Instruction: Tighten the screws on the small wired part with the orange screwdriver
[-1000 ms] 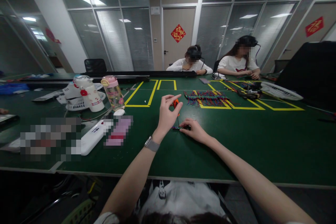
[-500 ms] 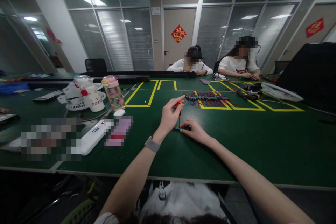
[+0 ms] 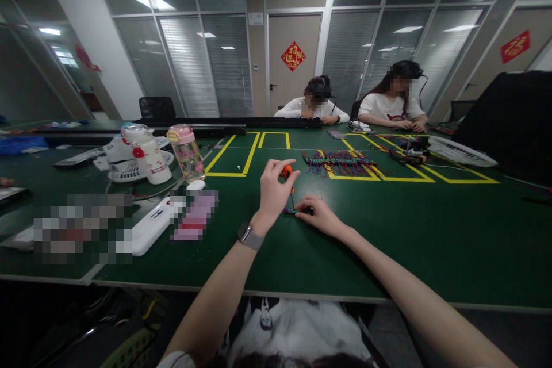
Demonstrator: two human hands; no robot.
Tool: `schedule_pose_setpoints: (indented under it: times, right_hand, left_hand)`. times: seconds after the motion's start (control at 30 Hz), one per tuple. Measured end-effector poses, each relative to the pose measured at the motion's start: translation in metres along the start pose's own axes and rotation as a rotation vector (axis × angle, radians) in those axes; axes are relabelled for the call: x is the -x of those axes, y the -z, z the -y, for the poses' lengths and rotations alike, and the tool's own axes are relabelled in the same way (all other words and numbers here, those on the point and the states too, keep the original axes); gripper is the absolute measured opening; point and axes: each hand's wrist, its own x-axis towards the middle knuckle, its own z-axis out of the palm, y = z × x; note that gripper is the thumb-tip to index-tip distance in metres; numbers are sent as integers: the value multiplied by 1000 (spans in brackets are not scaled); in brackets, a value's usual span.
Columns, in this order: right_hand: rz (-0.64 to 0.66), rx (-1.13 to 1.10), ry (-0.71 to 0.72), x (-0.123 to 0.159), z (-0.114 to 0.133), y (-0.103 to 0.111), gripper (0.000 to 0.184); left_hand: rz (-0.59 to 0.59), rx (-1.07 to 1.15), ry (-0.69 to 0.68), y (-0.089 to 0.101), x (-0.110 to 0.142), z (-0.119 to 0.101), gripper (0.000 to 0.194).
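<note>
My left hand (image 3: 272, 190) pinches the orange handle of a small screwdriver (image 3: 287, 173) held upright, its tip pointing down at a small dark part (image 3: 291, 211) on the green table (image 3: 388, 230). A watch sits on that wrist. My right hand (image 3: 318, 213) lies low on the table with its fingers closed on the small part, holding it down. A pile of coloured wires (image 3: 338, 161) lies further back.
Two bottles (image 3: 186, 152) and a white fan stand at the left, with a white box (image 3: 150, 225) nearer. Yellow tape marks boxes on the table. Two people sit at the far side. A white keyboard-like tray (image 3: 460, 151) lies at the right.
My left fingers have shifted round the screwdriver handle, stretching out and curling back, as in a turning motion. My right hand has stayed on the part.
</note>
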Motion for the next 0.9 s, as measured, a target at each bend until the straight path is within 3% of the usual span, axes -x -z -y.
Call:
schedule_pose_setpoints:
  times: [0.07,0.2,0.33,0.5,0.67,0.8,0.83,0.9]
  right_hand:
    - [-3,1,-5,0,0,0,11]
    - [-2,12,-8,0,1,1,11]
    - [9,12,-11,0,2,1,11]
    - [6,9,-16,0,0,0,11]
    - [10,7,-15,0,1,1,11]
    - [9,10,-5,0,2,1,10]
    - [10,9,-4,0,2,1,11]
    - [13,5,-3,0,2,1,11]
  left_hand:
    - [-18,-39,-38,1,0,-1,21]
    - [143,179,-1,0,0,-2,29]
    - [-10,-102,-58,2,0,-3,23]
    - [145,102,-14,2,0,-6,32]
    - [48,-20,18,2,-1,-6,23]
    - [187,213,81,2,-4,-2,34]
    - [214,224,74,3,-3,-1,34]
    - [159,78,7,3,-2,-1,31]
